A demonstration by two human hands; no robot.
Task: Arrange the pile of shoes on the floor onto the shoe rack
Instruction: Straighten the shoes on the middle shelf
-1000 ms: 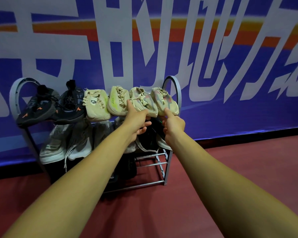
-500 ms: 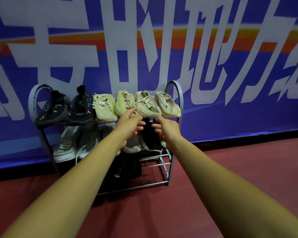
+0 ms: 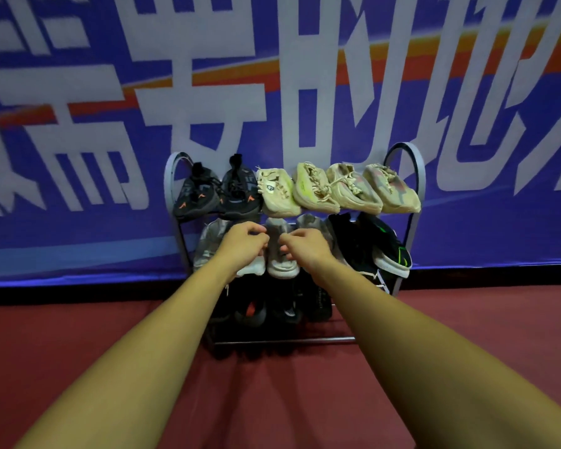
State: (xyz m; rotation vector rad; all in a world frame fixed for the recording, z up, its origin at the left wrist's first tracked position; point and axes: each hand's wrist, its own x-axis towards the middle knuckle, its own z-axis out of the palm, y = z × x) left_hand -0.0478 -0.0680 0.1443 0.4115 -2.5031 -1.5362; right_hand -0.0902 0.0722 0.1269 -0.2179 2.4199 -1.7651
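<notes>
Both hands are in at the mid shelf of the shoe rack (image 3: 289, 341), and this is the risky bit. That row is packed tight: the grey-white shoe (image 3: 282, 265) sits shoulder to shoulder w/ its neighbours. A sideways shove here could bump the pale-toed shoe (image 3: 251, 270) just left of it off the front rail. Same worry on the right, where the black-and-green shoe (image 3: 391, 251) already hangs toe-down over the edge.

Up top, the beige shoes (image 3: 314, 189) lean forward too (not much holding them, by the look of it). A knock from a wrist coming up could tip one onto the floor (image 3: 272, 400). The rack looks light, so too hard a tug might shift the whole frame.

Left hand (image 3: 243, 244) has its fingers curled in narrow, tips at the grey-white shoe's collar. Right hand (image 3: 308, 249) mirrors it, curled narrow w/ tips at the same shoe from the other side. Pinching or only touching? Can't tell, as the fingertips blur together. No pile in view on the floor, so the shoes are on the rack across all three shelves.
</notes>
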